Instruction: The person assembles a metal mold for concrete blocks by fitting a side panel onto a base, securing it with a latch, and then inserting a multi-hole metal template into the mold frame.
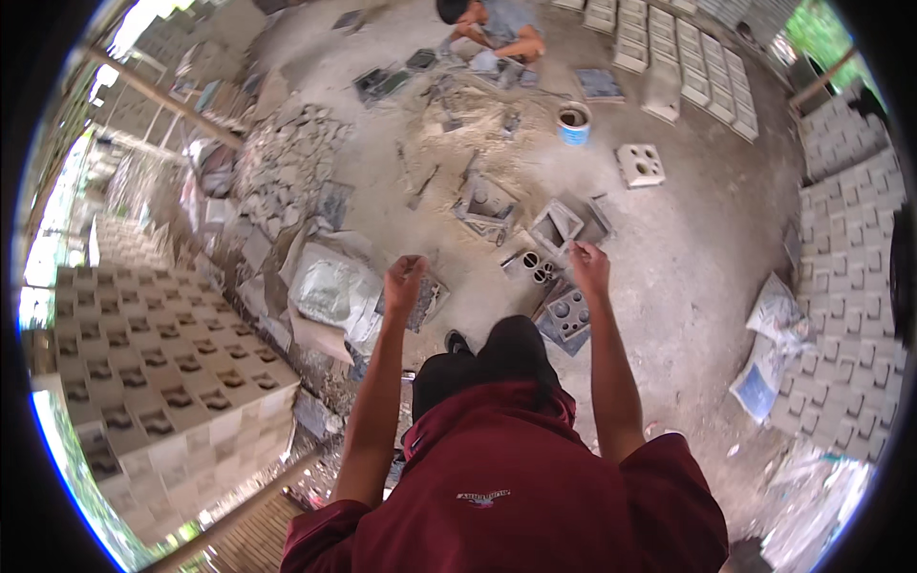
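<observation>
My left hand point(408, 272) is raised in front of me with its fingers curled together, and nothing shows in it. Below it lie a grey metal plate point(428, 304) and a pale plastic sheet or bag point(334, 286). My right hand point(589, 263) is also closed, with no object visible in its fingers. It overlaps the near side of a grey box-shaped block mould point(590, 220); whether it touches the mould, I cannot tell. Close by are a plate with round holes point(569, 315) and a piece with dark round openings point(535, 266). Another square mould point(485, 201) sits farther off.
A crouching person point(492, 33) works at the far side beside a sand pile point(478, 105). A blue-and-white bucket point(573, 124) and a holed block point(640, 164) stand right of it. Stacked blocks point(162, 353) rise at left, more blocks point(841, 306) at right. Rubble point(291, 162) lies far left.
</observation>
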A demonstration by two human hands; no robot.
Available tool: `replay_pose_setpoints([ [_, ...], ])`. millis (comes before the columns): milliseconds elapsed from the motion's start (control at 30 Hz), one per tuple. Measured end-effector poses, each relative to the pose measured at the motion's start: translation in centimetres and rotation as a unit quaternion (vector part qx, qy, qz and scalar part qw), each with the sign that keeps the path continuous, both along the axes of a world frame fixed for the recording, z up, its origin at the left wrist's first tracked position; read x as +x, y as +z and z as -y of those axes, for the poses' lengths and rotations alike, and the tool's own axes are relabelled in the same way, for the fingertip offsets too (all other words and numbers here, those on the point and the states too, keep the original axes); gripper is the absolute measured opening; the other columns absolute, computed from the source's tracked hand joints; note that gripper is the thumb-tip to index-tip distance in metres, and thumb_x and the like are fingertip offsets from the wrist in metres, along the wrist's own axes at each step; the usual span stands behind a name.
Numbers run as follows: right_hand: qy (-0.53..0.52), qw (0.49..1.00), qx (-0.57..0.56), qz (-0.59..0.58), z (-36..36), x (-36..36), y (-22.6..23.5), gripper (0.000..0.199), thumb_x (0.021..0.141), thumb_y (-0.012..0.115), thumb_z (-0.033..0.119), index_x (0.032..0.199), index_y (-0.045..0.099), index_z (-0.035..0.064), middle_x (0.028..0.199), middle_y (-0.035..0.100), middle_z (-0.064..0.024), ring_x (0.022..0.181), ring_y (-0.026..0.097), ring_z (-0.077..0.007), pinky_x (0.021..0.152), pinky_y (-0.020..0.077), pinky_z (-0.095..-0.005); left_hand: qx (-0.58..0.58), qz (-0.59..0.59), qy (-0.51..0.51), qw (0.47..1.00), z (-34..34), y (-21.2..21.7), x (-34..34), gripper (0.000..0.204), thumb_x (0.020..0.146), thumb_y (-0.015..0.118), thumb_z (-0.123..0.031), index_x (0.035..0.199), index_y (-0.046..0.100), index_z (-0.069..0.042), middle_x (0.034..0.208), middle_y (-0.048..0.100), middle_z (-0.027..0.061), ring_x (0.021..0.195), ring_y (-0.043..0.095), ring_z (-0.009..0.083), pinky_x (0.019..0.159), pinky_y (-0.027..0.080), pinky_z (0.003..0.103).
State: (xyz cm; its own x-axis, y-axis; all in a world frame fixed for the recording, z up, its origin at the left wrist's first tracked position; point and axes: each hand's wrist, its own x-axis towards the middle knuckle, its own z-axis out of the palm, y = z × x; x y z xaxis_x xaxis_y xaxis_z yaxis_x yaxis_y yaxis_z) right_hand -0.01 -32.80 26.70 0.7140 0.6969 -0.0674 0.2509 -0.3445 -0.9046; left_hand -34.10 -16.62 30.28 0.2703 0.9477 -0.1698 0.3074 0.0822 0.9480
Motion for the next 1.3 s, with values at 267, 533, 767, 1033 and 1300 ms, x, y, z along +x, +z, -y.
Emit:
replay_pose_setpoints([
  [267,-0.136,0.988,-0.056,-0.036,-5.3,-4.8,0.6,0.026,0.088,0.063,0.022,0.093,0.067,-0.0035,0.074,0.068,-0.0076,0.068,0.065,-0.0129,0.064,0.05,-0.0266,-0.063,-0.069,-0.129,0.987,-15.1,-3.4,4.3,0.025,0.089,0.064,-0.024,0.094,0.067,0.001,0.08,0.068,0.0032,0.074,0.059,0.0093,0.069,0.047,0.026],
  [533,-0.106,0.988,-0.113,-0.004,-15.2,-2.3,-6.0,0.022,0.085,0.062,0.022,0.095,0.068,0.0041,0.085,0.07,-0.0163,0.081,0.069,-0.0288,0.074,0.0524,-0.0367,-0.02,-0.165,-0.225,0.96,-27.5,-8.3,7.2,0.031,0.085,0.064,-0.03,0.094,0.068,-0.001,0.085,0.07,0.0123,0.078,0.066,0.0196,0.073,0.049,0.033],
  [767,-0.076,0.985,-0.156,0.016,-23.0,-1.0,-14.0,0.018,0.081,0.061,0.015,0.095,0.067,0.0058,0.086,0.069,-0.0172,0.083,0.068,-0.0302,0.074,0.0526,-0.0384,-0.023,-0.247,-0.31,0.918,-34.1,-12.9,11.2,0.035,0.085,0.063,-0.034,0.097,0.067,-0.001,0.092,0.07,0.0165,0.092,0.067,0.0291,0.082,0.05,0.038],
  [1033,0.038,0.967,-0.232,0.102,-29.3,-4.7,-34.4,0.047,0.077,0.07,0.017,0.119,0.052,0.0027,0.123,0.052,-0.0187,0.117,0.048,-0.0357,0.098,0.0401,-0.0454,-0.092,-0.326,-0.402,0.851,-40.3,-39.6,15.0,0.063,0.084,0.063,-0.044,0.123,0.053,0.003,0.116,0.061,0.0247,0.112,0.058,0.0367,0.095,0.044,0.041],
  [1300,0.303,0.844,-0.297,0.328,-33.9,-3.0,-61.8,0.052,0.08,0.066,0.027,0.124,0.05,0.0044,0.112,0.056,-0.0146,0.112,0.054,-0.0309,0.096,0.0428,-0.0456,0.088,-0.1,-0.383,0.914,-38.6,-67.9,23.3,0.101,0.079,0.072,-0.038,0.147,0.012,0.005,0.147,0.026,0.0309,0.137,0.03,0.0394,0.111,0.027,0.041],
])
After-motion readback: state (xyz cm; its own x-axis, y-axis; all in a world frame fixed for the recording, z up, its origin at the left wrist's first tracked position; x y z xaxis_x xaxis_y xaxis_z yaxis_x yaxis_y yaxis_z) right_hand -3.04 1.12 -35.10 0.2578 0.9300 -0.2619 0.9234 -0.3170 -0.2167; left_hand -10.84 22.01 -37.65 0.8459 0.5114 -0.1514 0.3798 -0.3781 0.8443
